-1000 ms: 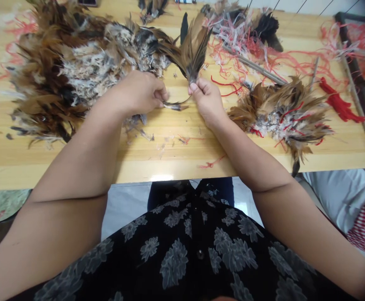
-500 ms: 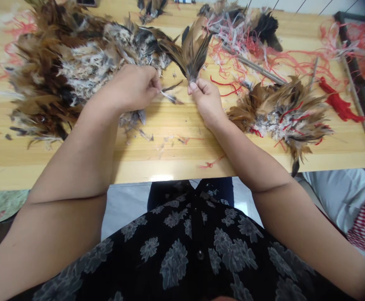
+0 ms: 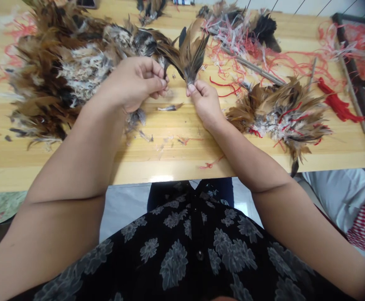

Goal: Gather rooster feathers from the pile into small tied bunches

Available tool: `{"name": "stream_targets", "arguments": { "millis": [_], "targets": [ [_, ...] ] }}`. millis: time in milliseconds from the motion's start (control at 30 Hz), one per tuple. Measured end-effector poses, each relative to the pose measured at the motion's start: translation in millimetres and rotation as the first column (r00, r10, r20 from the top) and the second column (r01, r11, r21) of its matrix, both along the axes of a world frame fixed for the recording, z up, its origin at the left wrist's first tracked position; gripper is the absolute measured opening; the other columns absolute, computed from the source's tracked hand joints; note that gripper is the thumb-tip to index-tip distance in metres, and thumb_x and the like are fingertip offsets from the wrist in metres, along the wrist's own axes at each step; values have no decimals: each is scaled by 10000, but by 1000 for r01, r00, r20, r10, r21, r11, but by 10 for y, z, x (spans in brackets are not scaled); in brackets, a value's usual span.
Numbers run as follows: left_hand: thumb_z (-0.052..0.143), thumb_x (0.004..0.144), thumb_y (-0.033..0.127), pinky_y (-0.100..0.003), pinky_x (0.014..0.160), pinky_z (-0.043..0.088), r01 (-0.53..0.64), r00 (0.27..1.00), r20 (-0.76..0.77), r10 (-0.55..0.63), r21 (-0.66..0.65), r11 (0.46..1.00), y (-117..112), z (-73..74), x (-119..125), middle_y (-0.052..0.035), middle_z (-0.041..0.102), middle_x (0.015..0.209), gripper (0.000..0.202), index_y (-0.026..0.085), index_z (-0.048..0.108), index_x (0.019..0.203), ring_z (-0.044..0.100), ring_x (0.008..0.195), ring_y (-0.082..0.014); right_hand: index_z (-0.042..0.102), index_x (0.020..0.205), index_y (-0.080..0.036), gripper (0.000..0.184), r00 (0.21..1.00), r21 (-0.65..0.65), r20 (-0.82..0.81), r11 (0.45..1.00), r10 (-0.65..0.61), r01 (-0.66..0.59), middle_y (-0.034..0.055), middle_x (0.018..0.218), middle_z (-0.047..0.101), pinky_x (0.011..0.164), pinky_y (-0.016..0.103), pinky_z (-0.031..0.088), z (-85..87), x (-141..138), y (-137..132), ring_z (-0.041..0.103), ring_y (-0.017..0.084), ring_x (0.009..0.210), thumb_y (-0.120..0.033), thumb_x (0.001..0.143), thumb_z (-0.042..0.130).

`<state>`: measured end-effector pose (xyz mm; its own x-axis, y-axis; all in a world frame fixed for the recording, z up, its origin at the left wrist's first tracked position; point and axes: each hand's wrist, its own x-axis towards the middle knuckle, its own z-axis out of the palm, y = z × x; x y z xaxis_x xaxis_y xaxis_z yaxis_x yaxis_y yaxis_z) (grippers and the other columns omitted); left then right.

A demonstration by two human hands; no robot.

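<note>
Your right hand (image 3: 205,101) is clamping on the base of one bunch of brown feathers (image 3: 191,48). Thumb and fingers are pinching the quills, so the bunch is fanning up and away from you just above the knuckles. Your left hand (image 3: 137,82) is hovering just beside it on the left, its fingers (image 3: 157,83) curling in together against the thumb. Whether they are pinching anything cannot be told.

One loose feather (image 3: 170,108) is lying on the wooden table (image 3: 170,163) between your two hands and slightly nearer to you, touching neither.

Two feather piles are flanking you. The big pile (image 3: 63,71) is spreading out behind and to the left of your left hand, with your wrist passing over its edge. The small pile (image 3: 279,110) is sitting near your right wrist, with red strings running through it. Beyond the bunch, a tangle of red and white strings (image 3: 242,39) is covering the far side of the table, and one long thin stick (image 3: 254,67) is lying across it. One red tassel (image 3: 339,104) is resting to the right of the small pile.
</note>
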<state>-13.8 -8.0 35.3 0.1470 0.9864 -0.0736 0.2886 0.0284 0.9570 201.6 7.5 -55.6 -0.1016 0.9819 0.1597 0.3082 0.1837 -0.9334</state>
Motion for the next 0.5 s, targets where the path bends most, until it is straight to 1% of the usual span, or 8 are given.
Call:
{"name": "stream_targets", "arguments": {
  "millis": [67, 133, 233, 300, 367, 433, 500],
  "targets": [
    [871, 982, 7, -390, 880, 638, 44, 993, 109, -40, -31, 999, 35, -123, 60, -12, 772, 768, 349, 241, 678, 809, 756, 777, -193, 603, 866, -240, 444, 1000, 13, 2, 1000, 2, -2, -49, 824, 487, 973, 320, 518, -34, 1, 6, 566, 144, 874, -382, 1280, 673],
    [933, 936, 63, -371, 797, 635, 95, 975, 205, -85, -42, 995, 57, -227, 105, -24, 803, 767, 329, 248, 698, 799, 782, 756, -197, 618, 872, -246, 457, 1000, 25, 2, 1000, 2, -2, -41, 821, 498, 1014, 335, 565, -55, 0, 6, 591, 160, 895, -448, 1278, 674],
    [998, 868, 175, -340, 720, 623, 111, 954, 282, -104, -8, 994, 55, -315, 145, -24, 843, 791, 300, 270, 722, 800, 803, 762, -202, 612, 866, -253, 462, 1000, 29, -3, 1000, 1, -1, -31, 825, 518, 1054, 350, 608, -60, -9, 0, 626, 177, 939, -480, 1258, 699],
    [1038, 788, 243, -332, 684, 599, 85, 949, 303, -92, 35, 996, 42, -333, 167, 4, 835, 785, 315, 290, 727, 772, 754, 730, -183, 601, 854, -255, 468, 1000, 24, -8, 1000, 3, -3, -26, 825, 523, 1063, 351, 616, -52, -18, -6, 635, 180, 952, -484, 1247, 712],
    [1053, 713, 294, -342, 665, 555, 57, 945, 318, -74, 61, 997, 31, -340, 192, 35, 818, 788, 313, 311, 743, 748, 678, 698, -163, 594, 843, -258, 511, 1000, 19, -17, 1000, 12, -12, -23, 824, 524, 1062, 354, 618, -42, -26, -13, 643, 181, 955, -552, 1242, 719],
    [1055, 658, 326, -364, 666, 499, 24, 945, 325, -42, 59, 998, 30, -353, 217, 48, 799, 794, 318, 330, 744, 724, 609, 682, -157, 597, 842, -260, 553, 999, 14, -25, 1000, 21, -21, -23, 823, 522, 1052, 358, 618, -37, -34, -16, 637, 182, 942, -629, 1232, 726],
    [1050, 628, 352, -389, 687, 460, 4, 948, 319, -20, 51, 999, 40, -377, 238, 44, 779, 787, 325, 339, 736, 714, 565, 679, -164, 609, 845, -259, 547, 999, 6, -25, 1000, 25, -25, -26, 815, 517, 1033, 359, 616, -42, -41, -15, 603, 176, 903, -629, 1227, 736]
  ]
}}
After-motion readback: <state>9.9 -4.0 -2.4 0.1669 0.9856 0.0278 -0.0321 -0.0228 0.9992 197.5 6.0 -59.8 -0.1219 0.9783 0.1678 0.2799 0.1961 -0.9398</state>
